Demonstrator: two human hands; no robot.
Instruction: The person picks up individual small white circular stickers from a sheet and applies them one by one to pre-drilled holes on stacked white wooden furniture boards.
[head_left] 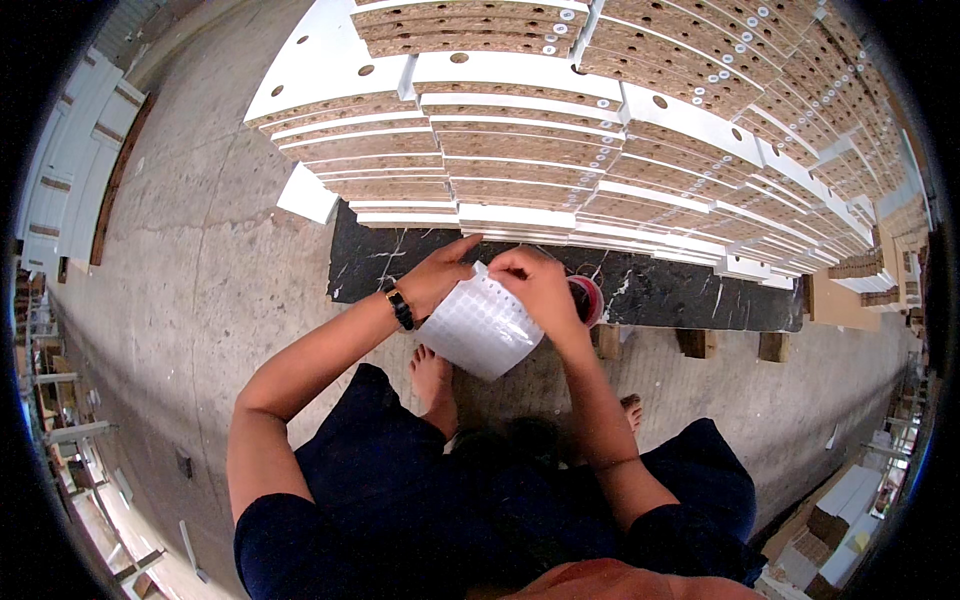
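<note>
A white sheet of round stickers [482,325] hangs in front of me, its lower edge curling and its surface glossy. My left hand [440,280], with a dark watch on the wrist, grips the sheet's upper left edge, one finger stretched toward the boards. At the top edge, my right hand [530,285] is closed in a pinch on the sheet; whether a single sticker is between the fingertips is too small to tell. Just beyond both hands stand stacked white-faced particle boards [530,150], with small round stickers on several of their drilled edges.
The stacks rest on a black marbled board [385,255] over wooden blocks [697,343]. A reddish round object [590,298] lies on it, partly behind my right hand. More white boards [85,165] stand at far left, and cartons [835,510] at lower right. My bare feet are on concrete [200,260].
</note>
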